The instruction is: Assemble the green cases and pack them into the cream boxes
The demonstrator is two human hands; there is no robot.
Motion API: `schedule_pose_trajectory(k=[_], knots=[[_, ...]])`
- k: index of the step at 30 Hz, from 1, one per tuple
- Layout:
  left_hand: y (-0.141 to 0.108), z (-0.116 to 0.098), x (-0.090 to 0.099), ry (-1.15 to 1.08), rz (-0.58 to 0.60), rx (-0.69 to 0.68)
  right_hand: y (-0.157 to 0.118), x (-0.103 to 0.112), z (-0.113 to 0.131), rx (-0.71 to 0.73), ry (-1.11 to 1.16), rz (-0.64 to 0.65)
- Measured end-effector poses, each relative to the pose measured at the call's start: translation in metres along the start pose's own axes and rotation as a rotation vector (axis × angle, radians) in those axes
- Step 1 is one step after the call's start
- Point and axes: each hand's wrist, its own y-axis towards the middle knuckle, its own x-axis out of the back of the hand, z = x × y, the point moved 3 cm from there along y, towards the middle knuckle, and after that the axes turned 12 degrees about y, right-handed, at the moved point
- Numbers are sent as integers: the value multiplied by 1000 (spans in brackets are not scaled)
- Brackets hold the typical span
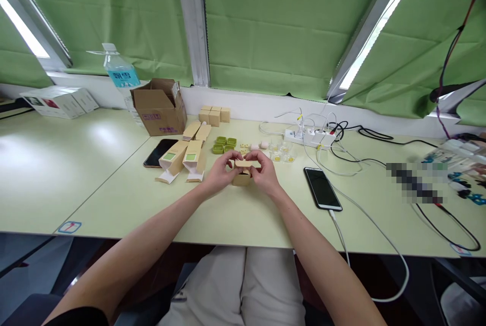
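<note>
- The small tan box [241, 179] was on the table [246, 222], in front of the person, between both hands, with a dark gap showing under its raised flap [243, 163].
- Left hand [221, 173]: thumb and fingers pinched together on the flap's left end. Right hand [265, 172]: same deal on the right end.
- My worry was that thin card: uneven pressure from the two pinches could've creased it, or pushing down off-line could've caught an edge and buckled a wall.
- Just beyond were the green trays [224, 145], little yellow pieces [244, 149] and clear cups [281, 153]. Those looked light, so a careless knuckle could've scattered them.
- Two open cartons [172, 158] lay left, flaps sticking out, easy for a sleeve or forearm to snag.
- On the right, a phone [322, 188] was plugged into a white cable [379, 230] that looped past the table edge; an elbow hooking it could've dragged the phone.
</note>
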Motion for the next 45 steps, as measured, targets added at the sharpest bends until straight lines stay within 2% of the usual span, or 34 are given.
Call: schedule_pose_trajectory(k=[7,14,24,32,40,45], knots=[[-2,-2,18,-44,101,-20,-5,2,19,9,-3,211],[-1,-4,30,-103,176,18,-9,-2,15,87,-127,192],[0,-4,30,-63,134,36,-11,0,16,166,-184,250],[-1,-4,30,-2,124,19,-11,-1,18,276,-246,158],[-3,-5,30,-15,119,24,-15,-3,19,326,-279,213],[-3,-5,30,10,124,29,-16,-2,21,426,-318,169]])
